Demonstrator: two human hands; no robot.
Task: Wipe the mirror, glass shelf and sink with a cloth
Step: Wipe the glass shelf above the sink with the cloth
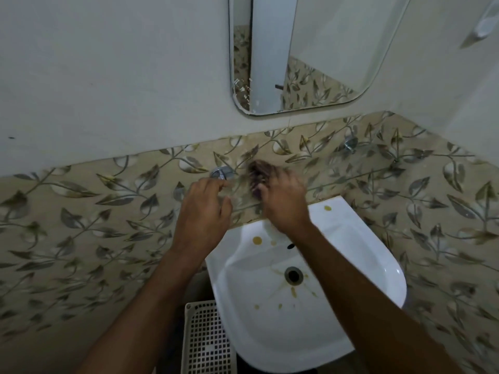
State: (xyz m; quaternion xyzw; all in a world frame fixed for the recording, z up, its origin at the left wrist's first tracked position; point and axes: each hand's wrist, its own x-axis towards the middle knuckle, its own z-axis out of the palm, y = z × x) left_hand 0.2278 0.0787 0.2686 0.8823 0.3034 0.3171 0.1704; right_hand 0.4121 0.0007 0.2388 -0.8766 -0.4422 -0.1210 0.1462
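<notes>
My right hand (283,201) grips a dark purplish cloth (260,171) and presses it on the glass shelf (378,171), which runs along the leaf-patterned tiles above the sink; the hand and cloth are blurred. Fingers spread, my left hand (205,209) rests on the shelf's left end near a chrome bracket (220,172). The white sink (364,265) below has yellow-brown stains around its drain (293,275). The mirror (297,55) hangs on the wall above, with specks at its lower left corner.
A second chrome bracket (350,143) holds the shelf's right end. A white plastic lattice basket (206,344) stands on the floor left of the sink. A small holder (486,22) is fixed on the right wall.
</notes>
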